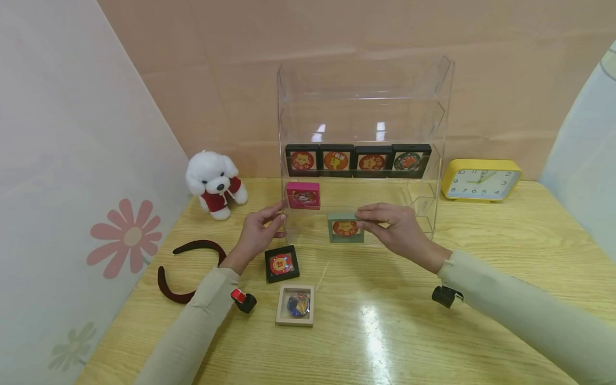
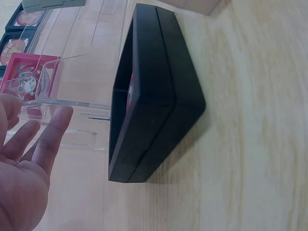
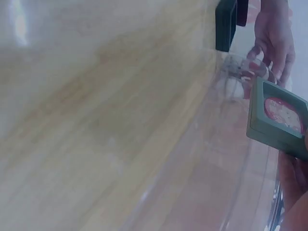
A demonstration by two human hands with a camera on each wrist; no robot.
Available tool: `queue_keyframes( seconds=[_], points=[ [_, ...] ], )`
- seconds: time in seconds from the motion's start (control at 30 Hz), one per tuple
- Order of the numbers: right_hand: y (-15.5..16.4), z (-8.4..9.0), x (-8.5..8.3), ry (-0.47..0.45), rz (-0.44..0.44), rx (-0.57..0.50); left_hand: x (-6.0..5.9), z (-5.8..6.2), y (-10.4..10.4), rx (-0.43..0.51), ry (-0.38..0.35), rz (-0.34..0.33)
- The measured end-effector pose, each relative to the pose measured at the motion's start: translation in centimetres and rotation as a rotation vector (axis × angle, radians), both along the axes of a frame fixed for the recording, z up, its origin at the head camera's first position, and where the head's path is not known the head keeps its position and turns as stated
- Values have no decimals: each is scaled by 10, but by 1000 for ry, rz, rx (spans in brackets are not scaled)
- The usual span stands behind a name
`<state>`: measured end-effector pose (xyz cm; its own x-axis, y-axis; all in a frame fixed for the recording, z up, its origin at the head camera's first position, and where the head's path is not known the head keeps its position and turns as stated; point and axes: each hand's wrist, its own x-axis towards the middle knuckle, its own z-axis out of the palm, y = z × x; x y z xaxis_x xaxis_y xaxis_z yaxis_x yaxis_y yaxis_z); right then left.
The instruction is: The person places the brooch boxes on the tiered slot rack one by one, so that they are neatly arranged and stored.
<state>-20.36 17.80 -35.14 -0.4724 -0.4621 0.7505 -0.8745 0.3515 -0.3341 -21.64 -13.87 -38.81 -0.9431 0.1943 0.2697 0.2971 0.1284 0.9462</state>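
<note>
A clear tiered display rack [image 1: 366, 117] stands on the table. At its lower front, my right hand [image 1: 392, 227] pinches the right edge of a green square display frame [image 1: 346, 228] with a red and gold badge inside. My left hand [image 1: 260, 232] grips the rack's left side edge near the bottom, thumb and fingers on either side of it. Just above, a pink frame [image 1: 303, 195] sits at the left of a lower tier. A black frame [image 2: 159, 96] with a red badge lies on the table close to the left hand. Nearer the front edge lies a beige frame [image 1: 295, 305] with a dark badge.
Several black frames [image 1: 337, 160] line a middle tier. To the left are a white plush dog [image 1: 215, 184] in a red top and a dark red headband [image 1: 199, 245], partly hidden by the left arm. A yellow clock [image 1: 481, 180] stands right of the rack.
</note>
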Motion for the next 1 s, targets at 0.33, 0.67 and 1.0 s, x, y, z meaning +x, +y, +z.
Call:
queue_keyframes(
  seconds=[0.33, 0.67, 1.0],
  points=[
    [-4, 28, -12, 48, -71, -93, 0, -1, 0, 14, -4, 0],
    [-12, 40, -30, 66, -177, -108, 0, -1, 0, 31, -2, -8],
    [-17, 32, -44, 53, -154, -136, -1, -2, 0, 30, 3, -4]
  ],
)
